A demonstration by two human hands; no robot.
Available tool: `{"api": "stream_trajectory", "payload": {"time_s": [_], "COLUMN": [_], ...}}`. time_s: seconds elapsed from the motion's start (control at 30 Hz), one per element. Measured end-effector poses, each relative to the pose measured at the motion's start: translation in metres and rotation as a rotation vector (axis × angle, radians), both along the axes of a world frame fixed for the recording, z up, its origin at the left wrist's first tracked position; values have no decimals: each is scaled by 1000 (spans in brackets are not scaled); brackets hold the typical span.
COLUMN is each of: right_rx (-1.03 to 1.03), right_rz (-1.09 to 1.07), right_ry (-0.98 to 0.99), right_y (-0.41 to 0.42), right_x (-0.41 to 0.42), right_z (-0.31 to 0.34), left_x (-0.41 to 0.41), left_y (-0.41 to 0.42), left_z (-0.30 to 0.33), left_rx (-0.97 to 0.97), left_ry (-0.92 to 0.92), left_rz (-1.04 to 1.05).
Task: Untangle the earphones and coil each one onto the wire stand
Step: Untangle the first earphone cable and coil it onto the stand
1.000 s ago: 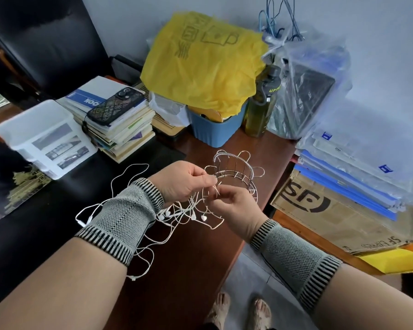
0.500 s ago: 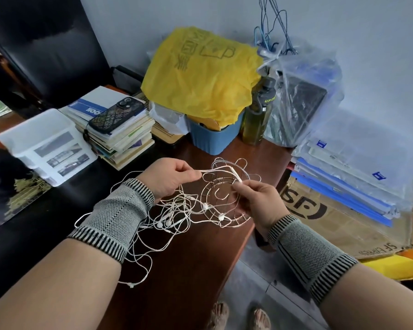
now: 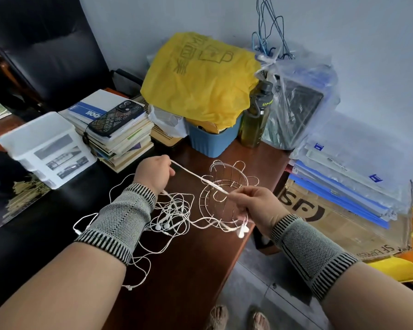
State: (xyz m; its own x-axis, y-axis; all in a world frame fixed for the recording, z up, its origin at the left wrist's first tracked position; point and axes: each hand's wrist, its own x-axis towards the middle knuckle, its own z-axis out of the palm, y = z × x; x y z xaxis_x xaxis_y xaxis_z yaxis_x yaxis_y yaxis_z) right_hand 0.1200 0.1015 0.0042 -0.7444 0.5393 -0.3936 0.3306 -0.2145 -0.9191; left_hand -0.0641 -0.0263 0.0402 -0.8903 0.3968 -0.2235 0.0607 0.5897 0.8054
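Earphones (image 3: 177, 210) cable pinched taut between left hand (image 3: 154, 173) and right hand (image 3: 255, 204).

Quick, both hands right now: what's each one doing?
Left hand: closed, pinching a taut earphone cable.
Right hand: closed, pinching the same cable's other end above the wire stand.

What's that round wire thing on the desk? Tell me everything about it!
The wire stand is a small cage of thin silvery metal wire: round rings joined by straight bars, with little loops sticking out around its top. It sits near the brown desk's edge, seemingly tipped. White earphone cords lie against it, none coiled on yet.
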Motion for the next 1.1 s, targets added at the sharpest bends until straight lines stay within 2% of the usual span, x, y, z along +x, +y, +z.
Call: {"api": "stream_trajectory", "payload": {"time_s": [0.07,0.17,0.23,0.3,0.33,0.43,0.47,0.5,0.57,0.63,0.7,0.87,0.93,1.1], "right_rx": [91,-99,-149,-61,-6,103,142,184,242,273,328,261,209,124], "right_rz": [53,-66,-97,-68,-65,-33,22,91,204,237,237,201,161,169], "right_ry": [-124,-72,-22,-58,-81,-119,-132,-143,-148,-130,-118,-59,-49,-82], "right_y": [1,-1,-1,1,3,7,5,2,-5,-7,-5,13,18,21], "right_x": [4,3,0,-2,-1,-1,-2,-5,-11,-18,-21,-11,-8,-4], "right_z": [-1,2,4,4,4,8,12,16,26,33,36,29,24,17], "left_x": [0,5,3,-3,-5,2,9,15,30,41,46,33,28,24], "left_y": [-2,-2,-2,-4,-5,-8,-7,-3,7,15,17,10,5,-1], "left_z": [0,-1,-5,-8,-9,-1,4,7,13,11,4,-6,-11,-21], "left_rx": [116,252,236,173,82,-416,-483,-459,-318,-213,-144,12,6,24], "left_ry": [-61,-198,-194,-154,-105,173,247,291,261,94,-38,-103,-105,-295], "left_rz": [39,-35,-38,-5,-32,-351,-463,-571,-758,-881,-881,-689,-642,-582]}}
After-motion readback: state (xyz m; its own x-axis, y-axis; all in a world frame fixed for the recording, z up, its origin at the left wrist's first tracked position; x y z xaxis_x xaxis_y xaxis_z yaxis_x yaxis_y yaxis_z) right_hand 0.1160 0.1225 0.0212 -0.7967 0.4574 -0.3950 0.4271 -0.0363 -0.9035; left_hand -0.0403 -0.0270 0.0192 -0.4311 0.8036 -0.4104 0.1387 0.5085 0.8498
